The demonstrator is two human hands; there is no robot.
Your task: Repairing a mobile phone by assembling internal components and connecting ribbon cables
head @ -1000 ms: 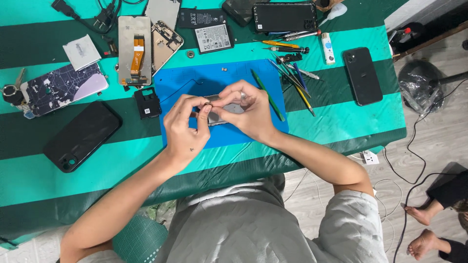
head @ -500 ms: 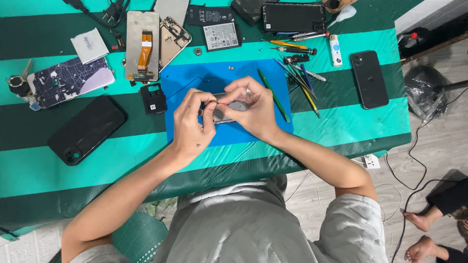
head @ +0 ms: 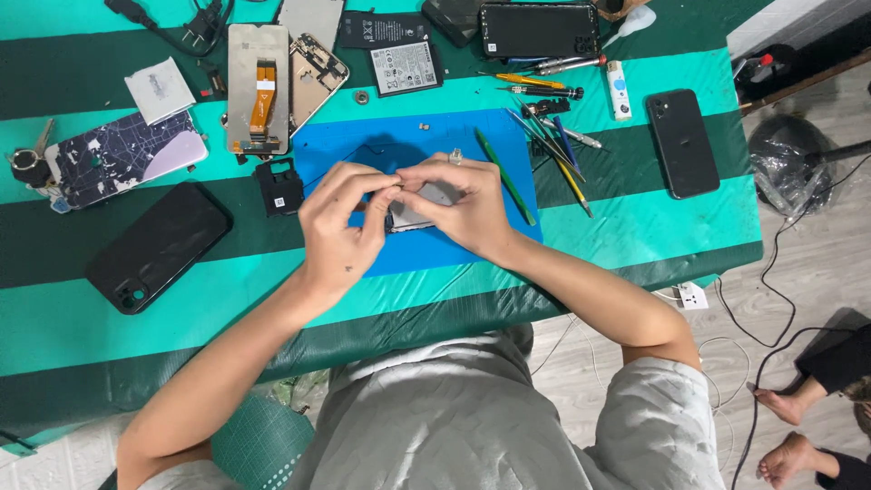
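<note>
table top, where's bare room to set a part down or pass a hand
Free: the striped cloth between the blue mat and black phone, and the near strip below the dark phone. Crowded: the far edge and the tool cluster. Both hands sit mid-mat.

Looked like phone-repair workbench: striped green table cover [head: 635,245], blue work mat [head: 336,150], opened phones [head: 286,77], loose battery [head: 406,68], screwdrivers and pry tools [head: 544,100] lay scattered; cables trailed over wooden floor [head: 798,272].

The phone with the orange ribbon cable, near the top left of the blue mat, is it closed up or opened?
Opened. The phone lies with its back cover off, the orange ribbon cable bare down its middle.
</note>
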